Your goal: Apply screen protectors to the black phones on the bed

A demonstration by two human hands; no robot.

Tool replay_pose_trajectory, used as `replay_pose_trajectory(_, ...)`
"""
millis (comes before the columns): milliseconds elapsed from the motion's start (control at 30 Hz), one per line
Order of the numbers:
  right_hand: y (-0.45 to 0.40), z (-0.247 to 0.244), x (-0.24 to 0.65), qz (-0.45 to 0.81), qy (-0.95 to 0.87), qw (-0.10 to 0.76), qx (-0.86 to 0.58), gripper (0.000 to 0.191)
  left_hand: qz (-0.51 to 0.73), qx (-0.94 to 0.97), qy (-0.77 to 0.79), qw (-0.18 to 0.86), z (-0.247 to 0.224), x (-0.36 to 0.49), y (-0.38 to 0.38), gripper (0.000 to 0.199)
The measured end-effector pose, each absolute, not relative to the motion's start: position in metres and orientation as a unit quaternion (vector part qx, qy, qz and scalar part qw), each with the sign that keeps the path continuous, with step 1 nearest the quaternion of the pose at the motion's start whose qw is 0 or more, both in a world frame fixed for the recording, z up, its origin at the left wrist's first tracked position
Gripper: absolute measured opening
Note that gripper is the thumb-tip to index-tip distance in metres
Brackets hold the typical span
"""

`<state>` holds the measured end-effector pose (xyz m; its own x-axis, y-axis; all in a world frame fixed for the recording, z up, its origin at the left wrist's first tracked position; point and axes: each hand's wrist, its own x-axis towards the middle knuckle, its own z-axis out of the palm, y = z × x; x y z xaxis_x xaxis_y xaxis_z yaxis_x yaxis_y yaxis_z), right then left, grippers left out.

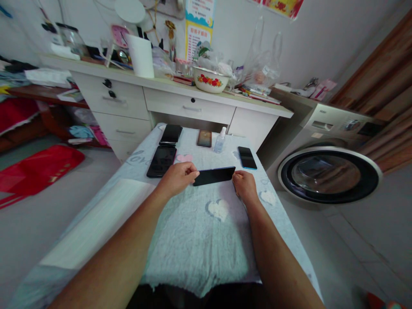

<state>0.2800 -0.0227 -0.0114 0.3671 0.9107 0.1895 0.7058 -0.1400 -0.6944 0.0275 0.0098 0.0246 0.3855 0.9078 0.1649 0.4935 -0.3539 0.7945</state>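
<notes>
A dark phone (214, 176) is held lengthwise, tilted up over the cloth-covered table. My left hand (182, 177) pinches its left end between thumb and fingers. At the other end, the curled fingers of my right hand (243, 184) grip the phone's edge. Beyond my left hand a black phone with a pink edge (162, 161) lies flat, and another black phone or case (171, 134) sits just behind it. A clear spray bottle (219, 141) stands upright beside a blurred brown item (204, 138). To the right lies a phone with a blue edge (247, 157).
The patterned tablecloth (199, 240) covers the table, with a pale sheet (99, 223) along its left side. A white desk (189, 105) stands behind, bearing a floral bowl (211, 80) and a white paper roll (140, 56). At right is a washing machine (328, 128).
</notes>
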Motion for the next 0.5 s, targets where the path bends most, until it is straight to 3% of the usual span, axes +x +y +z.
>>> replay_pose_trajectory(267,-0.028,-0.001,0.273,0.081,-0.583,0.299,-0.751,0.028,0.311,0.763,0.46,0.331,0.025,0.027,0.009,0.021)
replay_pose_trajectory(500,-0.025,-0.003,0.276,0.09,-0.568,0.308,-0.758,0.029,0.308,0.765,0.461,0.326,0.026,0.027,0.009,0.02)
